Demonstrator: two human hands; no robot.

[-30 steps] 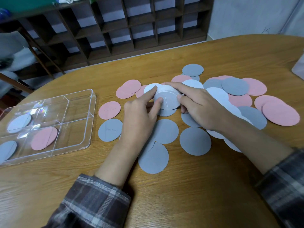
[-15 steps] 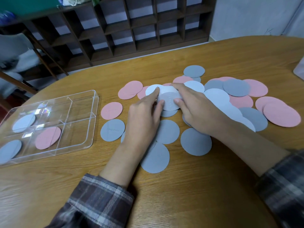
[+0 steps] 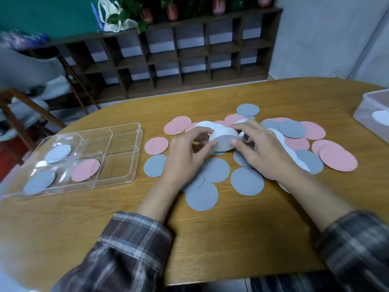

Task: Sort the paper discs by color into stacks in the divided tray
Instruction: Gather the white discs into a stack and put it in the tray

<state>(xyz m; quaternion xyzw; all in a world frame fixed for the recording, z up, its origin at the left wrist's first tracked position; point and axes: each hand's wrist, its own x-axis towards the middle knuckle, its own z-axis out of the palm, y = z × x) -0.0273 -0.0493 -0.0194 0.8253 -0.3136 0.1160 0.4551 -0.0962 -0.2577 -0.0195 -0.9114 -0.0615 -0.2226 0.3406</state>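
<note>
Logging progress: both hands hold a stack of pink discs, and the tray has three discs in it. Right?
No. The stack that the left hand and right hand hold is white, not pink; the head view shows it. The tray does have three discs in it.

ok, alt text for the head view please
A person's left hand and right hand pinch a small stack of white paper discs over loose pink and grey paper discs scattered on a wooden table. To their left, a clear plastic divided tray holds a whitish disc, a grey disc and a pink disc.
</note>
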